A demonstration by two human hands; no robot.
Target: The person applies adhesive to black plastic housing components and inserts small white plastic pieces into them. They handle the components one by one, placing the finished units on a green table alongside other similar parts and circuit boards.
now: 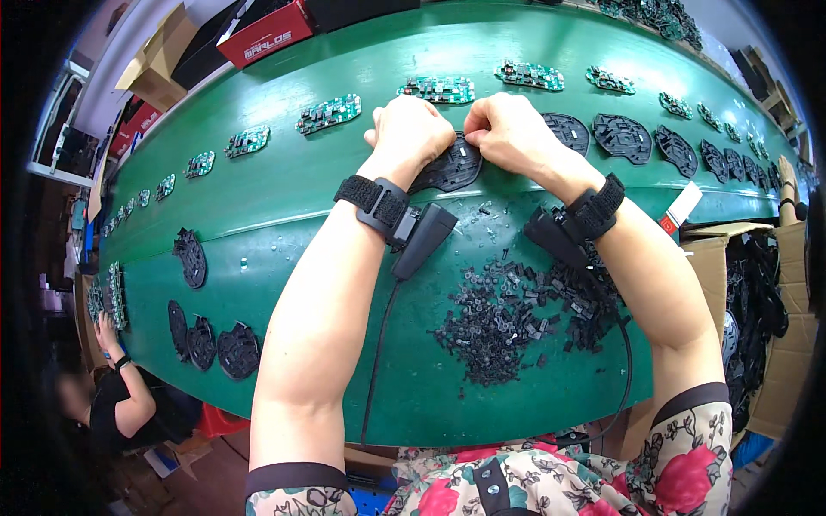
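Observation:
My left hand (408, 136) and my right hand (509, 136) meet over a black plastic shell (453, 168) on the green table. The fingers of both hands are curled in a pinch at the shell's upper part. What lies between the fingertips is hidden. Just beyond my hands is a green circuit board (437, 89). To the right of my right hand lies another black shell (565, 132). Both wrists wear a black strap with a small black device; a cable runs from each.
Circuit boards (330, 113) line the far side of the green table (327, 189). More shells (623, 138) lie right, several (237, 351) left. Small black parts (499, 318) are heaped nearer me. A cardboard box (707, 267) stands right. A co-worker's hand (107, 334) touches boards at left; another arm (787, 191) shows far right.

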